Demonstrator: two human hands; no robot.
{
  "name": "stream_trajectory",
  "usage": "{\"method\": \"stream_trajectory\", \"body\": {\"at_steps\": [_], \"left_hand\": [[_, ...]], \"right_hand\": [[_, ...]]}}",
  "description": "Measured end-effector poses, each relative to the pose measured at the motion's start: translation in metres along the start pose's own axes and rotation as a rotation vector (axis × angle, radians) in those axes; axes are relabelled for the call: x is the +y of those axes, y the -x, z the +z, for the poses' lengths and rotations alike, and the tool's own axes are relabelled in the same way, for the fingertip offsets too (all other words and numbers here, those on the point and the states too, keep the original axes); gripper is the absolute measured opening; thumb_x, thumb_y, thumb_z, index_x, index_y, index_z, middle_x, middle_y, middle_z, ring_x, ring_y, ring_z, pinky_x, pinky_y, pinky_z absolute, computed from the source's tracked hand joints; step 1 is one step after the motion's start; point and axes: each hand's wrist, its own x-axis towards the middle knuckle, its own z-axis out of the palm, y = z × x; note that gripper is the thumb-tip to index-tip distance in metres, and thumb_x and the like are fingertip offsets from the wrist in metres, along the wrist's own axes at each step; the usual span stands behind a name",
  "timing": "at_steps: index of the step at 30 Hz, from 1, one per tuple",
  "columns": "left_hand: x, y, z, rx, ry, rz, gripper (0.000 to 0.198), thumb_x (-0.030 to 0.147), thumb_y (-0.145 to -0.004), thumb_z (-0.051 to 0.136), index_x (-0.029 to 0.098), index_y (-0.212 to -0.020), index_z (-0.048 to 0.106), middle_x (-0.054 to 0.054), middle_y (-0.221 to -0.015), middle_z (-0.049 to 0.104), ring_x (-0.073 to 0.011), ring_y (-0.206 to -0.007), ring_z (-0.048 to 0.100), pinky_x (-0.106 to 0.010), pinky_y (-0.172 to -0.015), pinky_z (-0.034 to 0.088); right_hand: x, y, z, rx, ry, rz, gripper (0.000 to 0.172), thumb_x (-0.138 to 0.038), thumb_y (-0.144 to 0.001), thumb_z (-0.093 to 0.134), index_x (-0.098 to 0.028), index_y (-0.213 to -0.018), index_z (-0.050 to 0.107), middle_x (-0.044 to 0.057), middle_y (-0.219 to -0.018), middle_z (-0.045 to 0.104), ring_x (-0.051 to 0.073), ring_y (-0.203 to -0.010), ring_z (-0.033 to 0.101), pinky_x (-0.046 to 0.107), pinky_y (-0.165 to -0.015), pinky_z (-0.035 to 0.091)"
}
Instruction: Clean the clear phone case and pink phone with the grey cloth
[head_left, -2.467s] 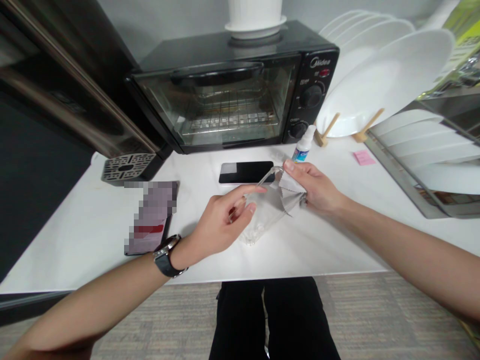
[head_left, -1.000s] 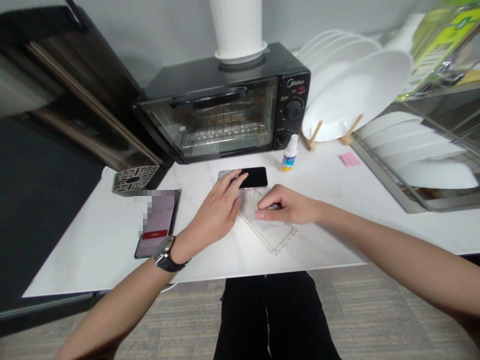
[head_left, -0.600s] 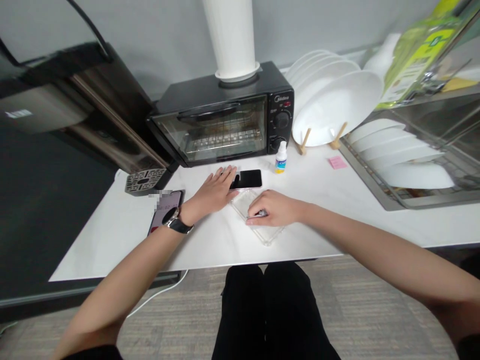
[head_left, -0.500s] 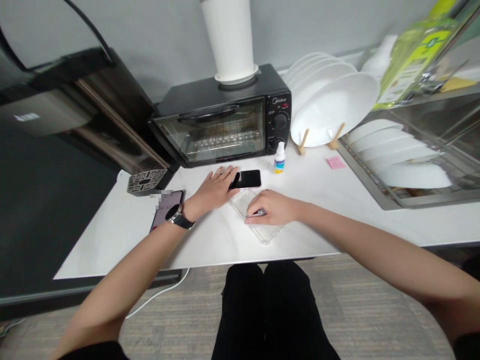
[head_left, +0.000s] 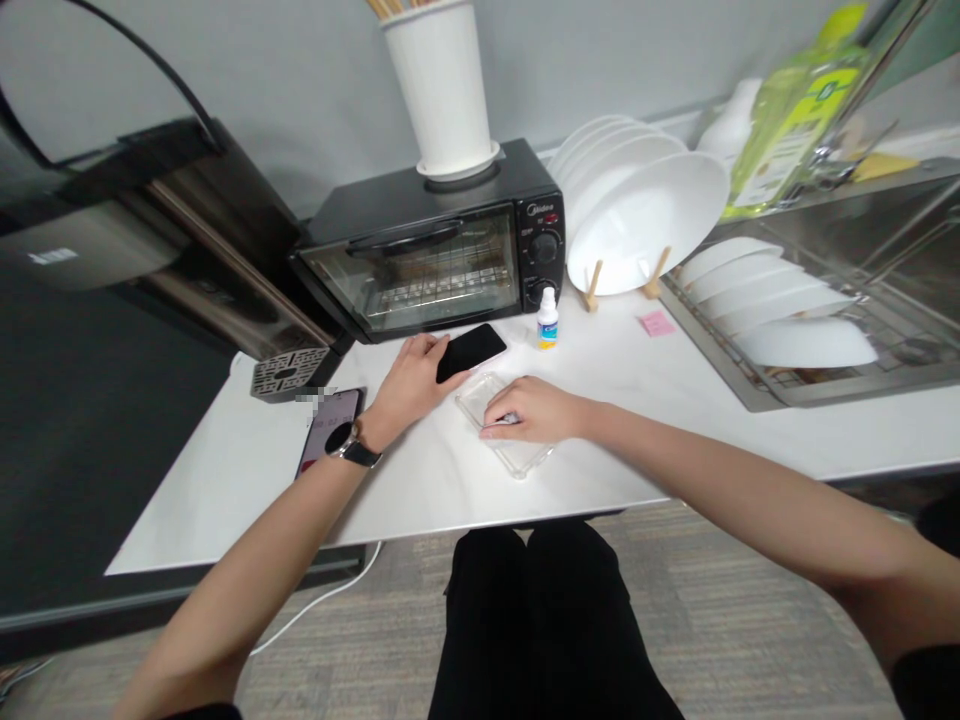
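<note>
My left hand (head_left: pixel 415 385) grips the left end of a black-screened phone (head_left: pixel 472 351), thumb along its near edge and fingers at its far edge. The phone lies at a slant; whether it is raised off the counter I cannot tell. Over a clear phone case (head_left: pixel 525 458) on the counter, my right hand (head_left: pixel 531 408) is closed. A small pale bit (head_left: pixel 510 418) shows between its fingers, mostly hidden, so its kind is unclear. Just beyond the phone stands a small white spray bottle (head_left: pixel 547 320) with a blue and yellow label.
Another phone (head_left: pixel 330 425) lies lit beside my left wrist. Behind are a toaster oven (head_left: pixel 427 265) and a drinks machine (head_left: pixel 232 250). At right are racked white plates (head_left: pixel 645 220), a pink note (head_left: pixel 657 323) and a sink (head_left: pixel 750 395) with bowls (head_left: pixel 810 343).
My left hand, which lay spread flat over the phone's end, now holds the phone by its edges. The phone has turned, its right end swinging away. My right hand stays over the case.
</note>
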Motion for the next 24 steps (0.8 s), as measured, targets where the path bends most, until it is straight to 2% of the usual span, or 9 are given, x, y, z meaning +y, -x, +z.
{"method": "stream_trajectory", "body": {"at_steps": [3,5,7,9,13,17,20,22,24], "left_hand": [[0.003,0.003,-0.006,0.051,0.119,-0.09,0.061,0.061,-0.092,0.079,0.024,-0.14,0.07,-0.002,-0.127,0.074,-0.0303,-0.124,0.057,-0.055,-0.123,0.04],[0.008,0.006,-0.008,0.08,0.224,-0.167,0.058,0.06,-0.089,0.082,0.024,-0.134,0.074,-0.004,-0.129,0.076,-0.0307,-0.121,0.062,-0.055,-0.119,0.045],[0.015,0.011,-0.007,0.095,0.359,-0.245,0.052,0.059,-0.091,0.08,0.025,-0.13,0.077,-0.007,-0.128,0.079,-0.032,-0.118,0.068,-0.056,-0.112,0.051],[0.024,0.017,-0.003,0.09,0.514,-0.31,0.047,0.06,-0.096,0.073,0.027,-0.127,0.08,-0.008,-0.123,0.082,-0.0324,-0.112,0.073,-0.055,-0.107,0.055],[0.043,0.025,0.008,0.055,0.918,-0.456,0.047,0.059,-0.107,0.052,0.027,-0.129,0.079,-0.009,-0.119,0.085,-0.0294,-0.097,0.079,-0.048,-0.094,0.063],[0.057,0.026,0.02,-0.042,1.249,-0.566,0.058,0.055,-0.114,0.032,0.023,-0.131,0.078,-0.013,-0.118,0.086,-0.0253,-0.085,0.08,-0.04,-0.08,0.064],[0.067,0.026,0.029,-0.155,1.602,-0.681,0.066,0.052,-0.118,0.025,0.016,-0.127,0.079,-0.014,-0.113,0.086,-0.0233,-0.086,0.081,-0.036,-0.082,0.065],[0.071,0.026,0.034,-0.199,1.657,-0.708,0.073,0.054,-0.118,0.021,0.011,-0.124,0.08,-0.016,-0.111,0.086,-0.0278,-0.093,0.083,-0.042,-0.088,0.066],[0.074,0.027,0.036,-0.236,1.683,-0.71,0.076,0.057,-0.117,0.02,0.013,-0.122,0.081,-0.016,-0.114,0.086,-0.0309,-0.098,0.084,-0.045,-0.091,0.067]], "right_hand": [[0.006,-0.002,0.001,0.109,0.034,0.015,0.039,-0.05,-0.105,0.067,-0.029,-0.073,0.076,0.003,-0.077,0.077,0.023,-0.07,0.064,0.035,-0.073,0.042],[0.01,-0.003,0.003,0.19,0.051,0.018,0.033,-0.044,-0.105,0.065,-0.03,-0.078,0.078,0.003,-0.085,0.08,0.023,-0.075,0.068,0.035,-0.076,0.046],[0.012,-0.004,0.004,0.256,0.06,0.005,0.026,-0.039,-0.104,0.067,-0.031,-0.083,0.079,0.001,-0.089,0.081,0.022,-0.078,0.069,0.035,-0.077,0.05],[0.011,-0.004,0.005,0.34,0.068,-0.011,0.026,-0.039,-0.105,0.067,-0.03,-0.084,0.079,-0.001,-0.082,0.078,0.021,-0.072,0.068,0.033,-0.072,0.051],[0.008,-0.003,0.0,0.704,0.118,-0.01,0.038,-0.047,-0.112,0.057,-0.025,-0.089,0.078,-0.001,-0.071,0.066,0.02,-0.065,0.059,0.034,-0.062,0.049],[0.007,-0.001,-0.01,1.05,0.226,-0.067,0.037,-0.054,-0.111,0.059,-0.027,-0.105,0.084,0.005,-0.09,0.063,0.023,-0.083,0.06,0.039,-0.07,0.055],[0.008,-0.001,-0.015,1.15,0.31,-0.137,0.038,-0.056,-0.11,0.062,-0.027,-0.118,0.085,0.004,-0.091,0.059,0.023,-0.086,0.061,0.041,-0.073,0.056],[0.008,0.0,-0.016,1.155,0.363,-0.168,0.035,-0.051,-0.11,0.063,-0.027,-0.122,0.085,0.004,-0.09,0.061,0.024,-0.085,0.063,0.041,-0.073,0.057],[0.008,0.001,-0.014,1.091,0.416,-0.206,0.028,-0.043,-0.111,0.064,-0.03,-0.124,0.085,0.005,-0.094,0.065,0.025,-0.086,0.065,0.042,-0.073,0.06]]}}
